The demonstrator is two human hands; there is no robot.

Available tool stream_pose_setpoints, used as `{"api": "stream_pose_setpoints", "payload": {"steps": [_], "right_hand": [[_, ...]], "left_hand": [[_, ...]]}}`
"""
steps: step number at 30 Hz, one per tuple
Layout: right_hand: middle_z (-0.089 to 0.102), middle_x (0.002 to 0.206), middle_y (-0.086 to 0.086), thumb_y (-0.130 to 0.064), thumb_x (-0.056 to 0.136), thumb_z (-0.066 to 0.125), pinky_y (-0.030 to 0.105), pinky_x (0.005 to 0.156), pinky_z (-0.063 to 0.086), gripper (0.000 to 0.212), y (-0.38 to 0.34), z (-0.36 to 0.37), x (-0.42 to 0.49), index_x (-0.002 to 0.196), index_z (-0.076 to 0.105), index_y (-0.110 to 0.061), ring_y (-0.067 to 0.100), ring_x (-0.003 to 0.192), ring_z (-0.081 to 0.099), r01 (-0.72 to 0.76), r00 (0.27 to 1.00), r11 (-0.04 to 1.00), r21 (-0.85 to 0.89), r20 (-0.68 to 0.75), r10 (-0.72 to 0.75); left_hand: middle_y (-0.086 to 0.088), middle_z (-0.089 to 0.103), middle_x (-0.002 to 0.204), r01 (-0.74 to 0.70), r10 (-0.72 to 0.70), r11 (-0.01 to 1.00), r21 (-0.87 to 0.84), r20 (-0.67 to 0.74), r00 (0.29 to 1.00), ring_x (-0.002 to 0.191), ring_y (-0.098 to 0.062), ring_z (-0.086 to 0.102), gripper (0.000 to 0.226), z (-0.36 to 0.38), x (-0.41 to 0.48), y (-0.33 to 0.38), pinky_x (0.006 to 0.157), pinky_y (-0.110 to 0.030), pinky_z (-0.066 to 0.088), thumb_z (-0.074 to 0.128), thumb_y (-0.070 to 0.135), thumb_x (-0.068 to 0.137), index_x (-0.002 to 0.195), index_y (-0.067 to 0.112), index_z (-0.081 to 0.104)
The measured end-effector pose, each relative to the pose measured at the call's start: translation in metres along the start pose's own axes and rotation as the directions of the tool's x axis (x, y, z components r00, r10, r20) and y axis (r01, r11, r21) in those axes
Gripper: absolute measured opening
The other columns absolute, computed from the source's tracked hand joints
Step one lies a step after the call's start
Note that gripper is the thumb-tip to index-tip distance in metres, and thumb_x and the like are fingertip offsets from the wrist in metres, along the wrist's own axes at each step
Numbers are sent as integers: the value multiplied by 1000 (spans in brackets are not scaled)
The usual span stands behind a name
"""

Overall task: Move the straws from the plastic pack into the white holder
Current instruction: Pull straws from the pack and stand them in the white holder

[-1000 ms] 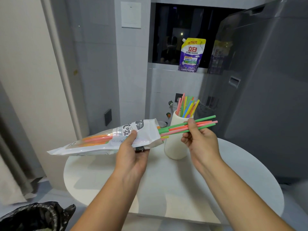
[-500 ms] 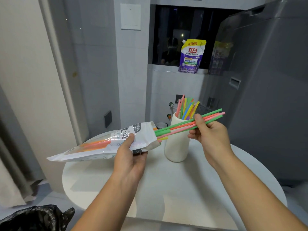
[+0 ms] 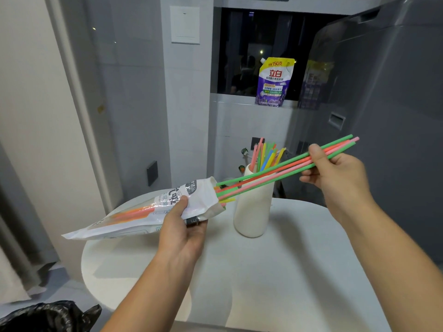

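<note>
Fingers of the right hand: pinch a bundle of green, pink and orange straws near the far ends.
Fingers of the left hand: curl around the plastic pack, thumb on top.
Bundle: lower ends at the open mouth of the pack; it crosses in front of the white holder.
Holder: upright on the round table, other straws inside.

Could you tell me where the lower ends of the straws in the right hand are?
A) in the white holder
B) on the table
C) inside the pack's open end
C: the straws pinched by the right hand run into the open end of the plastic pack.
</note>
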State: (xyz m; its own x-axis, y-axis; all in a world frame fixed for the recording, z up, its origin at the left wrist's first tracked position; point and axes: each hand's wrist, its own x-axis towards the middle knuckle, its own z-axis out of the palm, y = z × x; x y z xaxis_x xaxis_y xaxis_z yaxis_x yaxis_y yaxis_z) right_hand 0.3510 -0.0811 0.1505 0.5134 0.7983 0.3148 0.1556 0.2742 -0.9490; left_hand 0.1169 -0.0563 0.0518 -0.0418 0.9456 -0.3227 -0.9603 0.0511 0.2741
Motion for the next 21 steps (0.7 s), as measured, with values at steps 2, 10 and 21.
{"api": "stream_pose_setpoints", "payload": {"steps": [2,10,21], "right_hand": [[70,71,4,-29,96,65,27,62,60,25,-6,-7,5,81,70,-9,9,56,66,13,1000,1000,-17,-12,-13],[70,74,4,-31,96,66,33,69,62,24,-27,-24,14,81,69,-12,9,56,68,80,992,994,-76,-92,-87],[73,79,-1,-41,94,65,17,52,55,31,-72,-9,29,89,72,-10,8,57,72,277,946,885,-374,-53,-319]], "left_hand": [[-10,78,110,-11,11,1000,12,-12,1000,100,-24,75,25,0,0,0,106,-54,51,62,1,97,120,9,66],[-8,76,120,-25,26,998,50,-14,1000,108,-25,74,37,-3,-4,-4,97,-57,56,63,1,97,132,13,62],[-10,75,124,3,-4,997,77,13,1000,114,-28,72,44,-7,-8,-12,102,-55,54,64,2,96,138,10,60]]}}
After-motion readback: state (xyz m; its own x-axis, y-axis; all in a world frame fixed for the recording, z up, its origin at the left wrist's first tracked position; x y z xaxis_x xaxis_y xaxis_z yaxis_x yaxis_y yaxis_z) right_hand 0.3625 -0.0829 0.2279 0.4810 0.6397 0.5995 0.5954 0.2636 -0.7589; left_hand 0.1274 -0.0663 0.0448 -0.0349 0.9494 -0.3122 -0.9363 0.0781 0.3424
